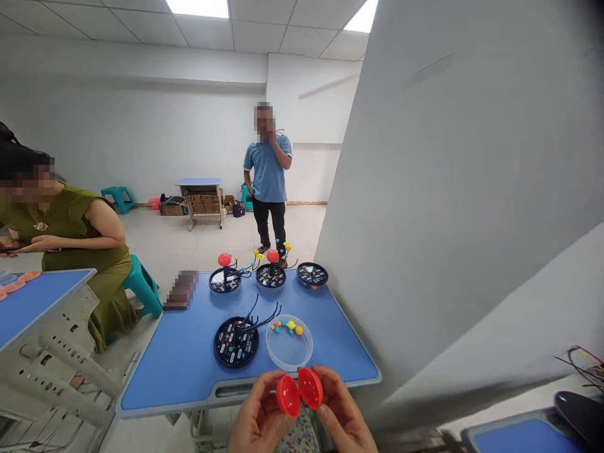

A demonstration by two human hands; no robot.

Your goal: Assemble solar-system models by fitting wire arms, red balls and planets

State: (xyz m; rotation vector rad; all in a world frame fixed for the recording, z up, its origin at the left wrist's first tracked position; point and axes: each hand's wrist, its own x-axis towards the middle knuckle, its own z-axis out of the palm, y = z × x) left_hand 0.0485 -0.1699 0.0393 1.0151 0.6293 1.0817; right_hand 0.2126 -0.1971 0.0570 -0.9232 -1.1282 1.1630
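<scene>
My left hand [262, 412] holds one hollow red half-ball [288, 396], its open side turned toward the other half. My right hand [340, 409] grips a second red half-ball [310, 388], with small marks inside. The halves are side by side at the table's front edge, their rims very near each other at the top. Just beyond them, a clear round tray [289, 358] holds several small coloured balls [291, 325]. Left of the tray lies a round black base [236, 352] with bent black rods [257, 324] rising from it.
Two assembled models with red balls [224, 260] [272, 256] and a black disc [312, 274] line the blue table's [179, 371] back. A wall [425, 220] borders the right. One person [268, 170] stands beyond; another person [85, 245] sits left.
</scene>
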